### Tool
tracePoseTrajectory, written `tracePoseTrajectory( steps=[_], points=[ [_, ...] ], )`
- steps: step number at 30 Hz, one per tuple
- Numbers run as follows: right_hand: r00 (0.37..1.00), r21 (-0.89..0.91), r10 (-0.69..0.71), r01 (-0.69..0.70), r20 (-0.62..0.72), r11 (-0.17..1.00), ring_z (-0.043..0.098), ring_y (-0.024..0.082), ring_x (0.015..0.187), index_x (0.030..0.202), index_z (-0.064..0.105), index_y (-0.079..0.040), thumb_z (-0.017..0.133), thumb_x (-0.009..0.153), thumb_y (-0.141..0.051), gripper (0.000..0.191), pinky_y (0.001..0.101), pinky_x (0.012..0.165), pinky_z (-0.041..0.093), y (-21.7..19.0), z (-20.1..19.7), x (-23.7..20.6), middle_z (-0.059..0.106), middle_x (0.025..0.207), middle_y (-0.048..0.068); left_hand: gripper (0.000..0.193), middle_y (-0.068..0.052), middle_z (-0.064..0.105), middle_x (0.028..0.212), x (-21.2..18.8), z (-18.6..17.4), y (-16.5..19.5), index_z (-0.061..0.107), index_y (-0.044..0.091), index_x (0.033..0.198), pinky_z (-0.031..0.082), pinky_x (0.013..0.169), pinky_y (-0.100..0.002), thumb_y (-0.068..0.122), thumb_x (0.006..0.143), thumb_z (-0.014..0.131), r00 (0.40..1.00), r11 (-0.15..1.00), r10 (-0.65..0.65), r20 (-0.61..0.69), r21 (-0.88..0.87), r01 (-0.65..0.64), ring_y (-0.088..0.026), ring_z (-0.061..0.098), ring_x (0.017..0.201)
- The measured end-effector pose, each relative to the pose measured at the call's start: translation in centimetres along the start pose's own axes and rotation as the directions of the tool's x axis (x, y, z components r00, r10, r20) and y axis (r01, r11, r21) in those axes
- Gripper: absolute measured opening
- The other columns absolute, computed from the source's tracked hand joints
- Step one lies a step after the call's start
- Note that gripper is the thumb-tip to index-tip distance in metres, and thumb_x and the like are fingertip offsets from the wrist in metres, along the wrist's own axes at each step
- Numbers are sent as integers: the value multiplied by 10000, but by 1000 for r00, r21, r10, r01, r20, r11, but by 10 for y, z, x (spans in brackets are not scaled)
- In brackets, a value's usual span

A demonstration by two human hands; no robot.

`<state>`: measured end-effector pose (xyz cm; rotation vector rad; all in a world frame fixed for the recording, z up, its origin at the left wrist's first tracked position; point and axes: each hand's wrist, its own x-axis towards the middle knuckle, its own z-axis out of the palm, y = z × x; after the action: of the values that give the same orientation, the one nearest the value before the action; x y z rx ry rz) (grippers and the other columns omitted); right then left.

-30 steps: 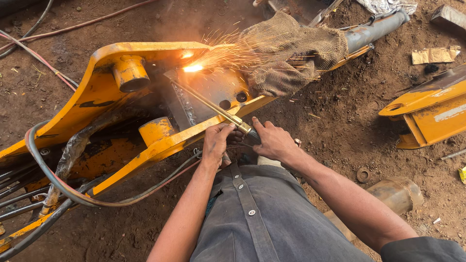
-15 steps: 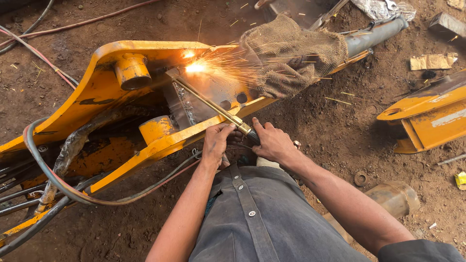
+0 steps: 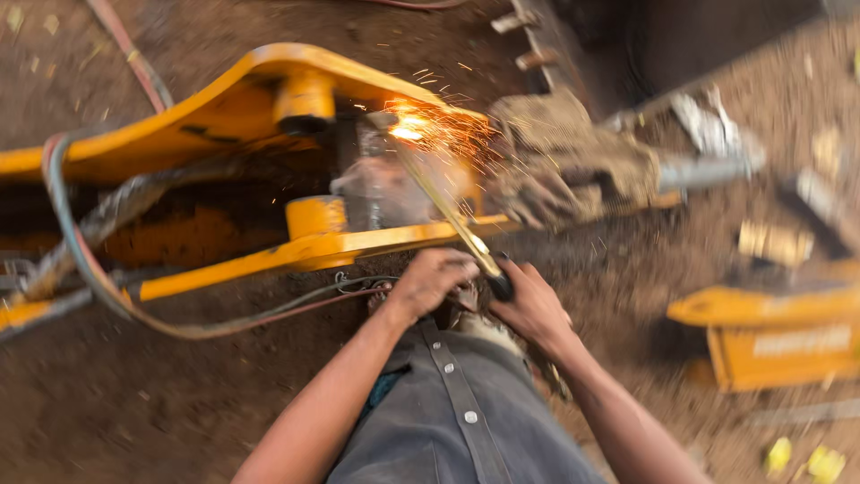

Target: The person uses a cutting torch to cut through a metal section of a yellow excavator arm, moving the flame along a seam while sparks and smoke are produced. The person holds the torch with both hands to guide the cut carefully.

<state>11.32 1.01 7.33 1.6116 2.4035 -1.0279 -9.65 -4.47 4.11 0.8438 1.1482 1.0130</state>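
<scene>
Ground [image 3: 134,403]: brown dirt under everything, strewn with small scraps.
Frame [image 3: 224,108]: big yellow steel arm lying across the left and middle, with two cylindrical yellow bosses and a grey metal block between its plates.
Yellow part [image 3: 770,336]: a second painted piece on the dirt at the right, well apart from the frame.
Hoses [image 3: 81,260]: dark and reddish lines looping from the left edge under the frame toward the hands.
Rag [image 3: 555,166]: dirty cloth draped over the frame's right end, beside a grey pipe [image 3: 708,170].
Torch [image 3: 448,215]: thin brass tube running from the hands up to the grey block; its tip is at the bright glow.
Sparks [image 3: 430,125]: orange spray at the tip, scattering right toward the rag.
Left hand [image 3: 430,280]: closed around the torch's lower end, knuckles up.
Right hand [image 3: 530,305]: gripping the dark handle just beside the left hand, the two nearly touching.
View: blurred, so fine detail is unclear.
</scene>
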Motion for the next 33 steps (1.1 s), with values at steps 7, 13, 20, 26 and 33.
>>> tracePoseTrajectory(
  steps=[7,13,20,26,33],
  points=[
    [971,-91,226,-233,-83,968,727,307,942,1337,593,-2,895,687,-224,750,426,832,597,94,-49,-24,719,1098,192,638,-147,651,1378,-58,4,14,671,105,1363,463,1042,-443,564,922,630,983,993,41,181,102,-60,-305,614,1243],
    [941,270,110,-20,-321,963,703,193,1036,1263,581,57,779,772,74,530,355,1015,547,130,-72,-71,727,1124,155,658,-154,717,1329,-133,-74,-2,701,103,1329,498,1060,-453,606,913,616,962,992,116,249,14,-123,-312,662,1230],
    [906,378,343,-236,-246,895,645,372,1089,1226,563,10,637,836,9,398,419,847,573,82,-96,-108,590,1328,264,621,-139,738,1263,-210,-191,-56,714,80,1287,549,1030,-409,586,939,625,968,933,120,219,-357,-35,-265,699,1195],
    [778,427,499,-332,-380,841,606,261,1292,1413,413,-49,514,884,-40,538,488,806,574,19,-94,-132,506,1505,141,584,-90,757,1210,-246,-233,-68,738,99,1230,541,1012,-389,579,913,637,978,909,18,206,-410,70,-221,705,1177],
    [689,400,624,-488,-369,776,634,274,1196,1384,402,-56,504,941,-51,455,484,855,569,-14,-88,-138,547,1396,163,572,-82,767,1168,-244,-253,-70,752,109,1223,529,1034,-390,578,912,653,974,903,44,224,-426,57,-230,700,1178]
  ],
)
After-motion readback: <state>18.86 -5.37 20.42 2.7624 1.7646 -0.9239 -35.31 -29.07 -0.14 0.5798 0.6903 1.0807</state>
